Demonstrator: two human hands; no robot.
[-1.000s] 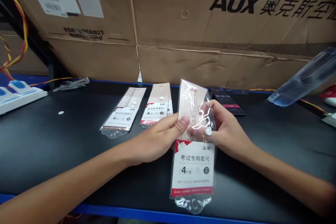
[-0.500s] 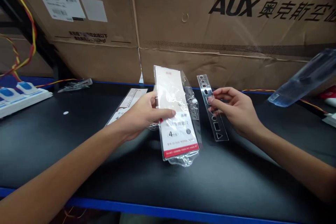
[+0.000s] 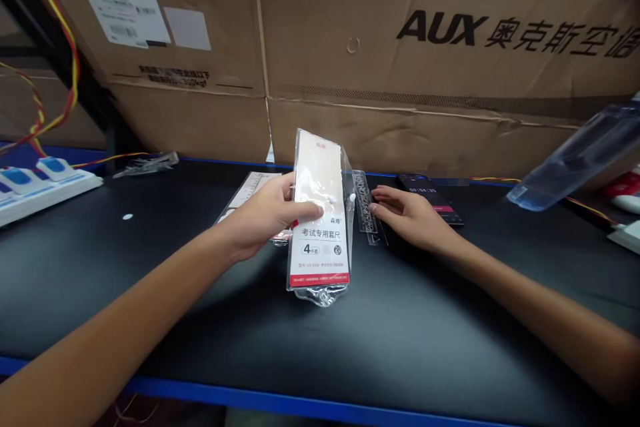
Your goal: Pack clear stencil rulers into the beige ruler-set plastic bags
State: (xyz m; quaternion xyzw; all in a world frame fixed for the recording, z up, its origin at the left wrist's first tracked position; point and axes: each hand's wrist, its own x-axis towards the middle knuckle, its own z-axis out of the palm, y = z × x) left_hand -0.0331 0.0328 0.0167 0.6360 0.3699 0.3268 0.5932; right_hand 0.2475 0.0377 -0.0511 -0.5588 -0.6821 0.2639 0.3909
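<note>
My left hand (image 3: 267, 217) grips a clear plastic ruler-set pouch (image 3: 320, 240), its thumb across the front. Inside the pouch is a white card with a red strip along the bottom. Behind this hand, a second ruler-set pouch (image 3: 245, 192) lies on the table, partly covered. My right hand (image 3: 407, 213) is low over the table, its thumb and fingertips closed at the edge of a clear stencil ruler (image 3: 379, 239). That ruler lies against or over a clear stencil strip (image 3: 360, 187) with letter cut-outs; the overlap is hard to make out.
A phone (image 3: 440, 197) with a lit timer lies behind my right hand. At the left is a white power strip (image 3: 50, 183); near it is a crumpled clear wrapper (image 3: 147, 165). A clear blue plastic sleeve (image 3: 565, 160) leans at the right. A large cardboard box (image 3: 350, 120) walls the back.
My right hand has lowered the stencil ruler to the table and moved left, and the phone behind it now shows. My left hand has turned the pouch more upright.
</note>
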